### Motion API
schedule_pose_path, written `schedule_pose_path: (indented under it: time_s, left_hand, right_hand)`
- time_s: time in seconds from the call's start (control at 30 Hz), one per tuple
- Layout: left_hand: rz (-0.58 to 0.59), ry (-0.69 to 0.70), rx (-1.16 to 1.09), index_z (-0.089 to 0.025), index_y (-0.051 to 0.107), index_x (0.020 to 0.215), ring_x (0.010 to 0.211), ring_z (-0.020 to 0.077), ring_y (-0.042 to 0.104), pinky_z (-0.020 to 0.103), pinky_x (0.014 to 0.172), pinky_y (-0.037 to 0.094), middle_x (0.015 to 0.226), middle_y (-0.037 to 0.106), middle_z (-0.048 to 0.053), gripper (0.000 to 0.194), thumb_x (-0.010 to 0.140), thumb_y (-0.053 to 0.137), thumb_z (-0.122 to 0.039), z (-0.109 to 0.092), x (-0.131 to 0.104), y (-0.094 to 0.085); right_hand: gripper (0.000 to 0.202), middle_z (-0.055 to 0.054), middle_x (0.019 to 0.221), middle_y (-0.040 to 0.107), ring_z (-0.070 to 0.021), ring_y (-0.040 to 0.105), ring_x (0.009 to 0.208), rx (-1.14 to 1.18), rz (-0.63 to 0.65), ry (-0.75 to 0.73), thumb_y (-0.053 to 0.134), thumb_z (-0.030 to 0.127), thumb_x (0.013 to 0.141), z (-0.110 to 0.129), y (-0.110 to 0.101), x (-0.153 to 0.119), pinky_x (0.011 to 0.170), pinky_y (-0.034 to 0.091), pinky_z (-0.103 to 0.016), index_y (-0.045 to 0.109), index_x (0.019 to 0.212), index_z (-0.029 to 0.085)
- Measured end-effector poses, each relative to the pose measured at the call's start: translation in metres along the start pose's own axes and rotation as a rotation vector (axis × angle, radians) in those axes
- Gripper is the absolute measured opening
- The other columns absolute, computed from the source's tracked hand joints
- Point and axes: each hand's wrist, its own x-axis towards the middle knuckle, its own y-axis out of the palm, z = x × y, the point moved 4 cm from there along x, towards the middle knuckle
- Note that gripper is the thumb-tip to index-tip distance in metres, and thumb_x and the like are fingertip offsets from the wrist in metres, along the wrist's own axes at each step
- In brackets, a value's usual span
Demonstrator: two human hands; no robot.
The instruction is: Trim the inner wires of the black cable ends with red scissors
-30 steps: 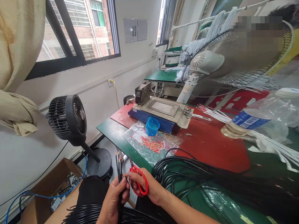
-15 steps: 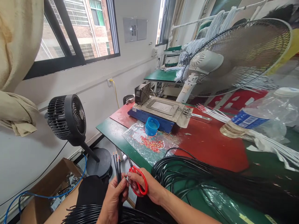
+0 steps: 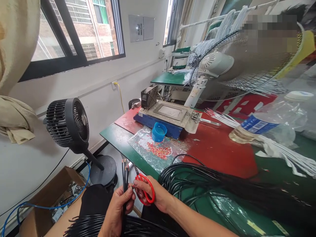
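Note:
My left hand (image 3: 120,201) is closed round a small bunch of black cables (image 3: 125,176), whose stripped, coppery ends point up and away. Red-handled scissors (image 3: 147,190) sit in my right hand (image 3: 154,194), with their dark blades aimed at the cable ends. The fingertips of both hands come close together beside the bunch; a tiny reddish bit shows between them, too small to make out. Across my lap lies a thick bundle of black cables (image 3: 84,225). Another large coil of black cable (image 3: 182,176) rests on the green table edge to the right.
On the table stand a blue cup (image 3: 159,132), a plastic sheet with red and yellow scraps (image 3: 159,150), a blue-sided heated machine (image 3: 158,123) and a plastic bottle (image 3: 261,121). A black fan (image 3: 76,125) and a cardboard box (image 3: 37,210) are at left. A large fan (image 3: 217,64) stands behind.
The view has shifted slightly. Both hands stay close together, holding the cables and scissors. The cable ends now sit nearer the scissor blades and bunch more closely.

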Motion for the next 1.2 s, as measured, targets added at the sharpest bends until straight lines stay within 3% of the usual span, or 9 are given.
schedule_pose_path:
  time_s: [0.4,0.77,1.03,1.13,1.2]
  left_hand:
    - [-0.016,0.056,0.115,-0.015,0.054,0.060,0.032,0.0015,0.024,0.022,0.037,0.010,0.036,0.039,-0.008,0.032,0.061,0.069,-0.043,0.001,-0.002,-0.005]
    - [-0.167,0.125,0.028,-0.014,0.057,0.076,0.033,0.0002,0.030,0.019,0.037,0.010,0.048,0.051,-0.005,0.039,0.054,0.074,-0.042,-0.004,-0.001,-0.006]
    - [-0.179,0.138,0.003,-0.013,0.059,0.075,0.036,0.0010,0.034,0.016,0.036,0.015,0.049,0.052,-0.005,0.035,0.056,0.075,-0.037,-0.003,0.002,-0.009]
    - [-0.209,0.095,-0.102,-0.012,0.061,0.076,0.041,0.0024,0.044,0.014,0.040,0.031,0.049,0.054,-0.005,0.032,0.055,0.078,-0.030,-0.003,0.002,-0.009]
    - [-0.250,0.022,-0.229,-0.013,0.063,0.080,0.051,0.0050,0.054,0.016,0.053,0.044,0.058,0.061,-0.002,0.030,0.055,0.078,-0.022,-0.002,0.000,-0.009]
  right_hand:
    - [0.040,0.005,0.041,0.045,-0.0045,0.036,0.032,0.005,0.009,0.046,0.068,0.049,0.063,0.000,0.000,-0.001,0.034,0.026,-0.018,0.055,0.060,0.012]
    - [0.048,0.004,0.041,0.044,-0.0048,0.036,0.032,-0.011,-0.031,-0.029,0.061,0.059,0.066,0.000,-0.001,0.001,0.031,0.023,-0.018,0.051,0.057,0.013]
    - [0.046,0.004,0.044,0.044,-0.0056,0.036,0.034,-0.055,-0.023,-0.035,0.058,0.058,0.069,-0.003,-0.002,0.002,0.034,0.025,-0.019,0.049,0.058,0.014]
    - [0.040,0.004,0.048,0.045,-0.0067,0.039,0.040,-0.280,-0.106,-0.157,0.054,0.052,0.076,0.000,-0.005,0.000,0.041,0.029,-0.020,0.052,0.064,0.014]
    - [0.031,0.002,0.054,0.049,-0.0088,0.043,0.048,-0.614,-0.187,-0.418,0.054,0.041,0.080,0.010,-0.003,-0.005,0.047,0.031,-0.021,0.055,0.066,0.014]
